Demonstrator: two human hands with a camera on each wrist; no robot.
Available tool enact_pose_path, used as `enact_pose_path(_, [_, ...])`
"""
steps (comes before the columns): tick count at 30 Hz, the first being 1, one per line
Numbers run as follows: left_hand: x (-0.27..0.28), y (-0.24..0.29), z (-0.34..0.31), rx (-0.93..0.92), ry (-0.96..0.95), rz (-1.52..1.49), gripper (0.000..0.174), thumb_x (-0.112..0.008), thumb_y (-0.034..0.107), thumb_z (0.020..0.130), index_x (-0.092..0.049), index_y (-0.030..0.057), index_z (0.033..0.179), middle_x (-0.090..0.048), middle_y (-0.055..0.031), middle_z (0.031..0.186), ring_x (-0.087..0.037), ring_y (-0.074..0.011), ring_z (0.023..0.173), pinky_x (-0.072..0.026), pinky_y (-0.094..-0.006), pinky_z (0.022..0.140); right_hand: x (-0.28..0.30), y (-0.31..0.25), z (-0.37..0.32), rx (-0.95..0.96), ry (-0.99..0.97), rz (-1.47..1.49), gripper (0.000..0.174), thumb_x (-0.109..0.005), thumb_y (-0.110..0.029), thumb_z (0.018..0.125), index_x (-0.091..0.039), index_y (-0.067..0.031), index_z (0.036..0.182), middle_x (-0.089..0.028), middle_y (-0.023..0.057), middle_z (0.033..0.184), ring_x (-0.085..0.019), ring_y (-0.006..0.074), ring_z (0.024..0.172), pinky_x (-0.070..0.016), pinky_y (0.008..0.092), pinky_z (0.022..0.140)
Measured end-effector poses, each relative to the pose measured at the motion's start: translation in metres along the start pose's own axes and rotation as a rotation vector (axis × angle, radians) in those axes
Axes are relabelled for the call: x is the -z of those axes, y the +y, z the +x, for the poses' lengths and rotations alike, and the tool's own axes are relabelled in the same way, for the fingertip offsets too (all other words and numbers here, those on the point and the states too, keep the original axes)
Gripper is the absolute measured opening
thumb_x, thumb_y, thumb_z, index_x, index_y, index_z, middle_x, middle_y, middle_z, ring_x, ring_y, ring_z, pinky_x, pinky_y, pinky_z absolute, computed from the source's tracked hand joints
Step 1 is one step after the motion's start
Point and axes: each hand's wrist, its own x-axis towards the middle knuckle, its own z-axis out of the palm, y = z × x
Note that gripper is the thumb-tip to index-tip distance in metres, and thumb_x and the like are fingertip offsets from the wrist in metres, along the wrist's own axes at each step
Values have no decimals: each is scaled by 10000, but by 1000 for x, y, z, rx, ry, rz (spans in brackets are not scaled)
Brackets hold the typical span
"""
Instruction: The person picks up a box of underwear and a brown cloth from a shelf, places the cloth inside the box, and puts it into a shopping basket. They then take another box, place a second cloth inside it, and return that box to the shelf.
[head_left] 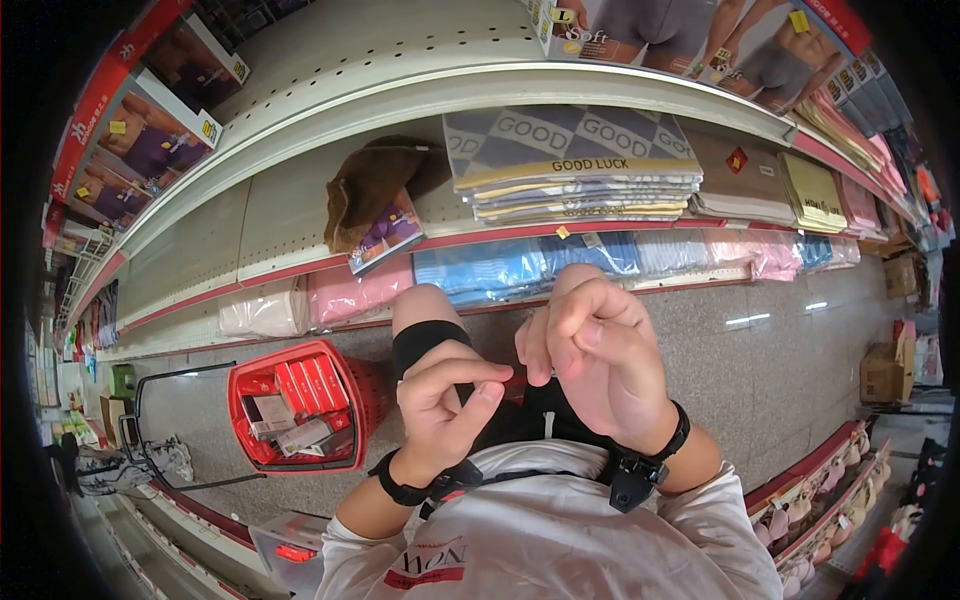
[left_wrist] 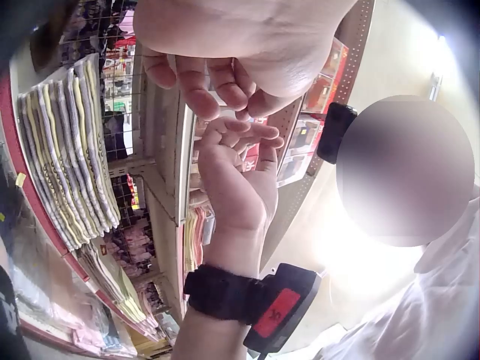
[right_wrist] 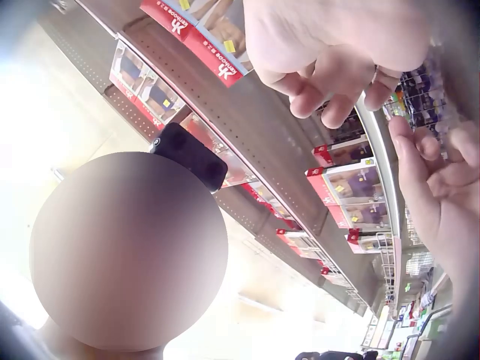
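Observation:
Both hands are raised in front of the body, close together but with a gap between them in the head view. The left hand (head_left: pixel 440 400) has loosely bent fingers, its thumb tip near the index fingertip, with nothing visible between them. Beside it, the right hand (head_left: pixel 610 365) also has its fingers loosely bent, and nothing is seen in it. From the left wrist view, the right hand (left_wrist: pixel 238 176) faces the fingers of the left hand (left_wrist: pixel 240 30). In the right wrist view, the right hand (right_wrist: pixel 337 45) appears above the left hand (right_wrist: pixel 442 180).
Folded towels (head_left: pixel 570 145), a brown cloth (head_left: pixel 365 190) and a boxed item (head_left: pixel 388 235) lie on the shelf ahead. Bagged textiles (head_left: pixel 480 270) line the level below. A red basket (head_left: pixel 350 395) with several boxes stands on the floor at the left. Cartons (head_left: pixel 885 372) stand far right.

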Motion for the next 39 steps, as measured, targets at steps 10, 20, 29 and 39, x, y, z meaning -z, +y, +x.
enact_pose_path(10, [-1, -2, -4, -10, -7, -19, 131, -621, -50, 745, -658, -32, 869, -601, -89, 772, -529, -140, 676, -403, -235, 633, -88, -11, -21, 755, 183, -598, 152, -621, -192, 813, -562, -66, 749, -561, 25, 602, -570, 162, 553, -418, 289, 489])
enact_pose_path(20, [-2, -2, -3, -4, -42, -5, 129, -631, -44, 757, -661, -30, 881, -601, -92, 770, -544, -136, 677, -411, -231, 627, -99, -15, -40, 342, -226, 107, 144, -692, 17, 664, -620, 49, 784, -605, 75, 648, -547, 154, 507, -415, 242, 413])
enact_pose_path(29, [-3, -5, -4, -6, -74, -2, 153, -623, -56, 752, -660, -17, 895, -602, -91, 780, -544, -132, 668, -410, -226, 618, -99, -11, -30, 247, -374, 441, 203, -722, -59, 730, -578, 67, 795, -561, 49, 608, -513, 106, 418, -334, 219, 330])
enact_pose_path(39, [-3, -8, -5, 19, -24, -40, 125, -625, -32, 758, -657, -26, 878, -592, -86, 775, -521, -116, 665, -394, -210, 591, -104, -11, -40, 171, -228, 240, 248, -768, -248, 720, -633, -42, 747, -574, -18, 659, -443, 108, 541, -307, 236, 528])
